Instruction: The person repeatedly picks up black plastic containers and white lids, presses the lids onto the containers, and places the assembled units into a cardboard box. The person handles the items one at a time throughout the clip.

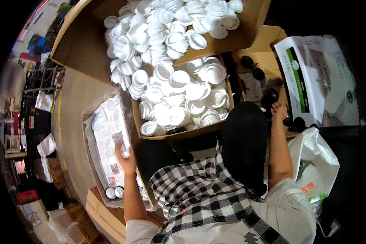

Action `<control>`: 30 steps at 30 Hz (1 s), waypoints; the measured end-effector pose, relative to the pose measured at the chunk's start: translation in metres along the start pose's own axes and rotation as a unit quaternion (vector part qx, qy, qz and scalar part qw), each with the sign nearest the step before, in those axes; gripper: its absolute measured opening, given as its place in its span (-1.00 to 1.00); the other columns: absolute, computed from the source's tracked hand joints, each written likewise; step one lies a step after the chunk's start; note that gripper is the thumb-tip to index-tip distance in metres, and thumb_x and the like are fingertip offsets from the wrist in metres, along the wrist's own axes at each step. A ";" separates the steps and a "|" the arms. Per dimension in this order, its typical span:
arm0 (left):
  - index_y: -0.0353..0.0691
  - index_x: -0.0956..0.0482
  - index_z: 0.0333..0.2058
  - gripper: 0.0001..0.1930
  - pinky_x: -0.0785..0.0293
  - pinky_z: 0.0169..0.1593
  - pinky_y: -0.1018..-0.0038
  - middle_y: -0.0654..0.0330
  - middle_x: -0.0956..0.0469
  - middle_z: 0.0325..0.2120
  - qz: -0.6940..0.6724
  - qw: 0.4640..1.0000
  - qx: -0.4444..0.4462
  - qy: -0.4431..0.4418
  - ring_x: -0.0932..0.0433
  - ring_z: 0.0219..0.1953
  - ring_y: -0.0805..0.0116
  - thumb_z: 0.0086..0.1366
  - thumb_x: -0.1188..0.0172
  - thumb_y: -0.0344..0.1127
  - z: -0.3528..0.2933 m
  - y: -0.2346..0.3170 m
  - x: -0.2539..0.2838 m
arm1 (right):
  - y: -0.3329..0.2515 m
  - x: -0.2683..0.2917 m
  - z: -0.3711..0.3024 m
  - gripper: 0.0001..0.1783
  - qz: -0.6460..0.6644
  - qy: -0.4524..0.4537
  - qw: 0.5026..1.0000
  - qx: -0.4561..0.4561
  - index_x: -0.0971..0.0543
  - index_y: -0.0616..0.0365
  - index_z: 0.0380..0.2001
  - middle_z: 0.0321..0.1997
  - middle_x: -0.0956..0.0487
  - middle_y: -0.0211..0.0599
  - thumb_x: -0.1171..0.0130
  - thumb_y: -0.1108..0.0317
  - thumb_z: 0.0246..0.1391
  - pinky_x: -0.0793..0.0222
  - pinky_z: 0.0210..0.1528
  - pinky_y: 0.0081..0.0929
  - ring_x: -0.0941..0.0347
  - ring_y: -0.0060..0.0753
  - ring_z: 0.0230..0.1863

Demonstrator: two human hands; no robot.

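Note:
My left hand (127, 161) is over a shallow box lined with newspaper (105, 134) at my left, its thumb and fingers apart with no object clearly visible in them. Two white round pieces (114, 192) stand in that box's near corner. Off to the right, my right hand (279, 112) has curled fingers at a cardboard box (268, 55) holding several black round parts (271, 96). Whatever those fingers hold, if anything, is hidden. Between my hands, a carton (183, 133) brims with white round plastic lids (179, 81), some stacked together.
A larger tilted carton (83, 49) spills more white lids toward the nearer one. At the right are a printed white sack (317, 81) and a white plastic bag (317, 156). My knees, in black, are close against the carton. Shelving and clutter line the far left.

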State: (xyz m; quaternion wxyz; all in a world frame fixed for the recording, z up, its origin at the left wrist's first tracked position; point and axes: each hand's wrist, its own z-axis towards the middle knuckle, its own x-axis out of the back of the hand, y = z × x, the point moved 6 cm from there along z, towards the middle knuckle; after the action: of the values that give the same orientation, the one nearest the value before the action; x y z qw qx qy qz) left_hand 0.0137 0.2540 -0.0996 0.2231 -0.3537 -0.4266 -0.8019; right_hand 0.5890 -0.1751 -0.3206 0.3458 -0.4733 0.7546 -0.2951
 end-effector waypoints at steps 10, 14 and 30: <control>-0.30 -0.54 -0.26 -0.46 -0.41 -0.19 0.27 -0.06 -0.54 -0.34 0.100 0.874 0.019 -0.475 -0.51 -0.29 0.00 0.07 -0.15 0.14 -0.002 0.120 -0.157 | -0.106 -0.216 -0.236 -0.74 -0.139 -0.365 0.893 0.223 -0.49 0.21 -0.29 -0.43 -0.52 -0.40 0.02 0.22 0.16 -0.35 -0.33 -0.63 -0.43 -0.59 -0.39; -0.32 -0.47 -0.16 -0.46 -0.40 -0.15 0.26 -0.05 -0.52 -0.27 0.065 0.880 -0.054 -0.468 -0.49 -0.24 -0.03 0.06 -0.21 0.05 -0.012 0.118 -0.161 | -0.082 -0.287 -0.295 -0.77 -0.228 -0.543 0.778 0.220 -0.51 0.21 -0.32 -0.46 -0.51 -0.42 -0.06 0.26 0.10 -0.33 -0.33 -0.63 -0.41 -0.62 -0.39; -0.42 -0.25 -0.03 -0.58 -0.63 -0.33 0.38 -0.04 -0.46 -0.24 -0.678 0.591 0.402 -0.171 -0.54 -0.27 0.13 0.06 0.09 -0.59 -0.007 0.148 -0.050 | 0.077 -0.345 -0.348 -0.55 -0.565 -0.546 0.360 0.502 -0.38 -0.04 0.00 -0.24 -0.53 -0.08 0.04 0.48 -0.03 -0.33 -0.12 -0.20 -0.44 -0.02 -0.19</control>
State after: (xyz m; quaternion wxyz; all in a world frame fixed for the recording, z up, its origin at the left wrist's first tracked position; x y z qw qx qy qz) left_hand 0.1412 0.1714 -0.0619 -0.3424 0.0325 -0.8528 -0.3930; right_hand 0.3789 0.2119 -0.0926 0.6076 -0.5849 -0.3329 -0.4219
